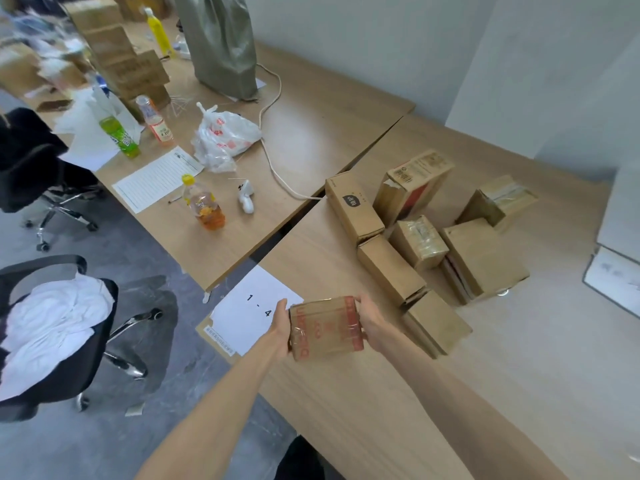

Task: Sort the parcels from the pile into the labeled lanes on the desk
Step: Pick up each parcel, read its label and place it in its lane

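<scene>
Holding one taped parcel (325, 328) above the desk (381, 410), left hand (280, 329) and right hand (372, 325) clasp its ends beside the "1 - 4" sheet (254, 308) (other labels unseen). Apparently nothing is sorted; the pile (426, 233) waits behind.

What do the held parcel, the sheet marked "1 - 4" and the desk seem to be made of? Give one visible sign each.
Held parcel: brown cardboard, matte, wrapped in glossy printed red tape that catches light.
Sheet: plain white paper, flat and thin with printed digits.
Desk: light wood-grain surface, probably laminate rather than solid wood; smooth, even sheen.
</scene>
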### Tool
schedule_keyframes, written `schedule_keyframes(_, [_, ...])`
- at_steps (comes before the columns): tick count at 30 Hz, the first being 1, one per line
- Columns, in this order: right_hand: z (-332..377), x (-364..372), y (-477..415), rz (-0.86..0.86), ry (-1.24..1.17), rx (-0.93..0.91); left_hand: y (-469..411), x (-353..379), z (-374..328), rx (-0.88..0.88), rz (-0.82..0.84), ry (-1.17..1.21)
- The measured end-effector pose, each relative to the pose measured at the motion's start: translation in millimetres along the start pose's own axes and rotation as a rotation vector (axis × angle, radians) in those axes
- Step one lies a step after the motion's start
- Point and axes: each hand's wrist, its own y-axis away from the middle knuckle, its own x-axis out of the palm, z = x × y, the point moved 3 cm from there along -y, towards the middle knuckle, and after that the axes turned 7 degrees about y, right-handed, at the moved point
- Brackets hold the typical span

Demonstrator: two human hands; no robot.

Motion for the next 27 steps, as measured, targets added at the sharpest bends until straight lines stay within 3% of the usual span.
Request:
schedule_keyframes(9, [-20.5,-9.4,27.2,0.053,-0.008,-0.018,18.0,-5.9,19.5,0.03,0.027,-0.159])
schedule_keyframes(13, [-18.2,-16.1,27.3,0.027,-0.051,-0.052,30.3,-5.6,18.7,0.122,0.036,-0.069])
schedule_keyframes(18, [-32.4,-16.4,34.1,0.025,-0.041,-0.037,36.8,-1.3,32.7,0.009,0.083,-0.058])
schedule_keyframes(27, [-58.2,-8.7,33.7,0.026,-0.023,-0.044,36.2,-11.4,51.7,-0.014,0.052,-0.087])
